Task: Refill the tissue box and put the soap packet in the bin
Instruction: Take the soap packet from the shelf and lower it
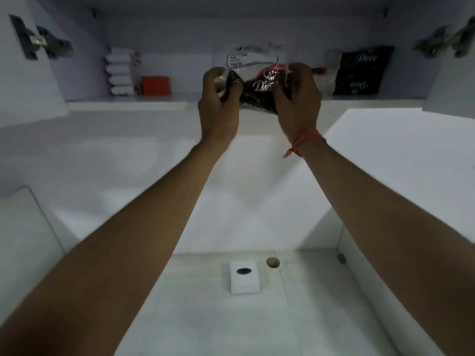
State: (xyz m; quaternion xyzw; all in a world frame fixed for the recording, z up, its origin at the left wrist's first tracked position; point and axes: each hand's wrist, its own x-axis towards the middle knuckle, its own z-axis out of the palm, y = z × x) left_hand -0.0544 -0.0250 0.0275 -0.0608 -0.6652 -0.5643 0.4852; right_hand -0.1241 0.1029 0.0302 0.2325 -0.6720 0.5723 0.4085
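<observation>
Crinkly dark plastic, that's the soap packet [258, 89], held up at the front edge of the upper cabinet shelf [128, 101] by both hands. Left hand [219, 98] is curled closed around the packet's left end, fingers wrapped over it. Right hand [299, 91] is closed on the right end, thumb side pinching the dark film. A clear flap with a printed label sticks up above the grip. Red thread bracelet [303, 141] sits on the right wrist.

Packet looks light, soft and floppy; glossy film is likely slippery and it crumples, so grip the bunched body or both ends, not the loose clear flap. Not fragile by the look of it.

Second dark packet [363, 70] stands further right on the same shelf. White stacked packs [120, 71] and a red box [155, 85] sit at left. White tissue box [244, 277] with an oval slot rests on the lower surface, well apart. Bin not in view.
</observation>
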